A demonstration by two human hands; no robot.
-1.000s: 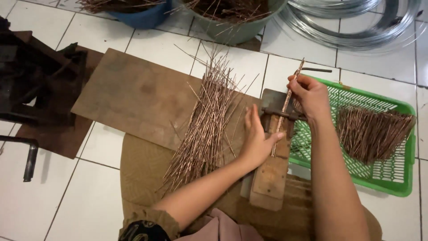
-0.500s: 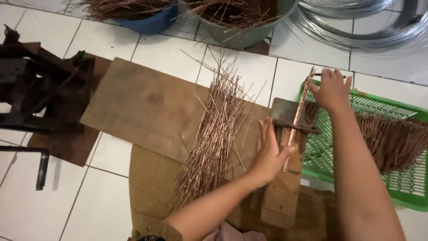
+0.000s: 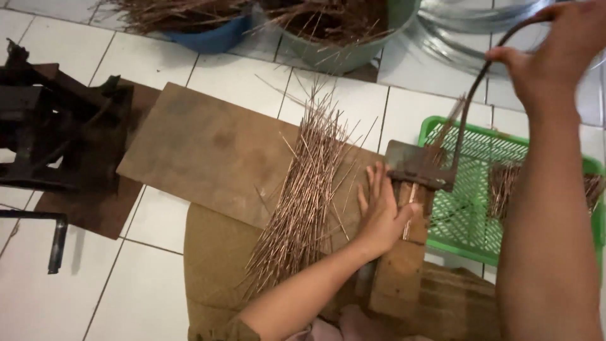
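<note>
Two basins (image 3: 208, 39) of seemingly copper rods (image 3: 158, 12)

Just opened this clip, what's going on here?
A person sits on a tiled floor at a small lever cutter mounted on a wooden block. The right hand grips the raised curved lever handle. The left hand lies flat beside the block, next to a pile of thin copper-coloured rods. A green basket holds more rods.
</note>
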